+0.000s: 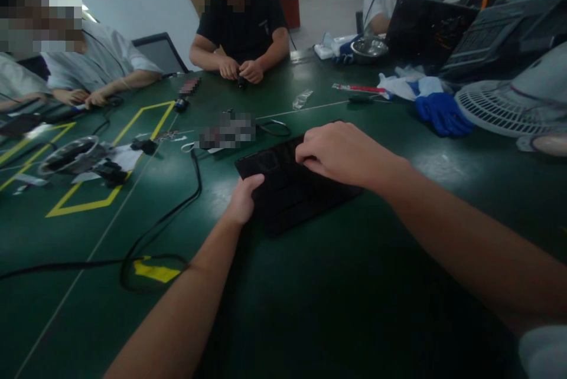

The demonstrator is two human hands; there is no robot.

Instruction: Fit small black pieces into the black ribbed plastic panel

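A flat black tray [292,190] with shallow compartments lies on the dark green table [336,302] in front of me. My left hand [243,199] grips its near left edge, thumb on top. My right hand [343,152] rests over the tray's far right part, fingers curled down onto it. What lies under those fingers is hidden.
A black cable [177,211] loops at the left by yellow floor-style tape marks [84,206]. Blue gloves [443,113] and a white fan [514,104] sit at the right. Three other people sit at the far side, one handling a small black part [241,79].
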